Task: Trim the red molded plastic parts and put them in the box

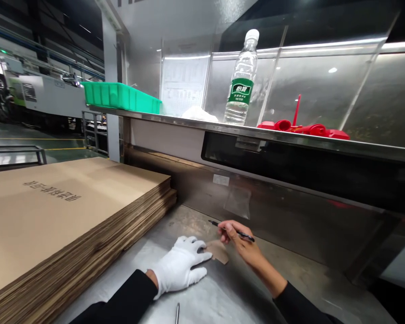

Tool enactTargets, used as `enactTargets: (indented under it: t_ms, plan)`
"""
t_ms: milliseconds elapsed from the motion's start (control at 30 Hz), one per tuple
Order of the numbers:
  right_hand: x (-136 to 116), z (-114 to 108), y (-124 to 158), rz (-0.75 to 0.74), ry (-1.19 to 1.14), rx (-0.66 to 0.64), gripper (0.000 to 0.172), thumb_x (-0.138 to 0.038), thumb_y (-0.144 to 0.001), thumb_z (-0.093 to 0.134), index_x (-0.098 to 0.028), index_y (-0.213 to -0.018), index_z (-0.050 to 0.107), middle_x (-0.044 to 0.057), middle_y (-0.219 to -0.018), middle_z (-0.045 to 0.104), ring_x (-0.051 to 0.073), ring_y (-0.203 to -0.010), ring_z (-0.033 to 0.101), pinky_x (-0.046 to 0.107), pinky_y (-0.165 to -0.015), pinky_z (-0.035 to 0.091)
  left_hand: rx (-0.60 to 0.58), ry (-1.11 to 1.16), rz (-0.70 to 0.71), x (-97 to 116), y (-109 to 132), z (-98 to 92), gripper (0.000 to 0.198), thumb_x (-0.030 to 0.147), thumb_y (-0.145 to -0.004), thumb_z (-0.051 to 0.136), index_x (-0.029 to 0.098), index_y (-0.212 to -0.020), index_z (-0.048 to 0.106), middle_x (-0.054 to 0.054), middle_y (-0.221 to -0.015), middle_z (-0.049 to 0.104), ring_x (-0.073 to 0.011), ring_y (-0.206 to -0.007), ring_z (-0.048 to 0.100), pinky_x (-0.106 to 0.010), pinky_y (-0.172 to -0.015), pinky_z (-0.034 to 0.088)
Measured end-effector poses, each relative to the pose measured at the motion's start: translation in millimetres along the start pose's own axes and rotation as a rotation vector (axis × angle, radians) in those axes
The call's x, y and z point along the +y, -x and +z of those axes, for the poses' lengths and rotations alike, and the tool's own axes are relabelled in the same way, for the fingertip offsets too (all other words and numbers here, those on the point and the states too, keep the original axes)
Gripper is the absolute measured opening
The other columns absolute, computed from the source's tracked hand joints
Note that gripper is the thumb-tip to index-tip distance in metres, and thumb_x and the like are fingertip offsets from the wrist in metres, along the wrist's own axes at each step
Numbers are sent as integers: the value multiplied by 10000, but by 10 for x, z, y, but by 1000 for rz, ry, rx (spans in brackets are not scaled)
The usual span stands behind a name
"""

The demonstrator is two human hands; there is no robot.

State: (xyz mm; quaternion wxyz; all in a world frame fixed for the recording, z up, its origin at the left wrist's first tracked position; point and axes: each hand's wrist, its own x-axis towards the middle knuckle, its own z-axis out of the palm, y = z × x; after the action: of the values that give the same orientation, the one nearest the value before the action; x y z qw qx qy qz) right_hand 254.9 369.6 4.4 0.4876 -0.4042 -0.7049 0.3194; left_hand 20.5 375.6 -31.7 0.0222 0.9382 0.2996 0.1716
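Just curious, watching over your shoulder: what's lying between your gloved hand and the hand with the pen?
In the head view, a small brown cardboard scrap lies on the steel table, between the gloved left hand and the bare right hand holding the pen.

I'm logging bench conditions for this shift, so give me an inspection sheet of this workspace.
Surface: steel bench, scuffed and reflective.
Job's things: small brown card piece flat on the bench; black pen.
Clutter: tall stack of flattened cardboard at left; thin metal rod at the near edge; on the shelf, green bin, water bottle, red plastic parts, white cloth.
Hands: left hand, white-gloved, flat, fingers touching the card; right hand, bare, gripping the pen over the card.
Cables: nothing seen.
Surroundings: factory hall with machines at far left; steel back panel behind.
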Motion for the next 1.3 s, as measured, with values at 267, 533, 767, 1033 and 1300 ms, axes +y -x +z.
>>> enactTargets:
  t_ms: [267, 533, 767, 1033, 1300]
  plan:
    - [610, 238, -227, 221, -265, 175, 329, -472, -999, 552, -148, -1011, 609, -54, -670, 559, 78, -490, 502, 205, -468, 433, 4, -84, -15, 47, 14, 5, 415, 511, -905, 533, 376, -1295, 572, -95, -1184, 590, -348, -1036, 546, -550, -847, 449]
    - [818, 333, -175, 296, -99, 242, 401, -466, -994, 575, -146, -753, 584, -100, -526, 451, 39, -373, 345, 167, -366, 299, -21, -49, 7, -5, 19, 51, 448, 523, -941, 475, 341, -1345, 538, -104, -1443, 538, -391, -1302, 470, -657, -1059, 332]
    - [816, 462, -187, 317, 53, 220, 409, -376, -976, 625, -146, -648, 546, -105, -505, 423, 47, -401, 394, 171, -406, 357, -17, 1, -14, -1, 25, 72, 485, 551, -941, 454, 350, -1375, 532, -113, -1490, 512, -407, -1338, 454, -692, -1090, 278]
    - [822, 508, -156, 334, 89, 205, 417, -366, -967, 639, -147, -629, 528, -97, -524, 452, 54, -427, 432, 176, -428, 383, -17, -22, -13, -21, 15, 99, 502, 558, -939, 448, 374, -1403, 505, -84, -1485, 520, -381, -1328, 461, -655, -1102, 287]
    - [795, 530, -145, 356, 101, 179, 395, -363, -977, 627, -142, -659, 550, -97, -529, 457, 51, -420, 433, 171, -417, 386, -28, -30, 5, -7, -4, 68, 503, 549, -949, 432, 347, -1404, 509, -98, -1467, 529, -381, -1318, 462, -655, -1094, 292]
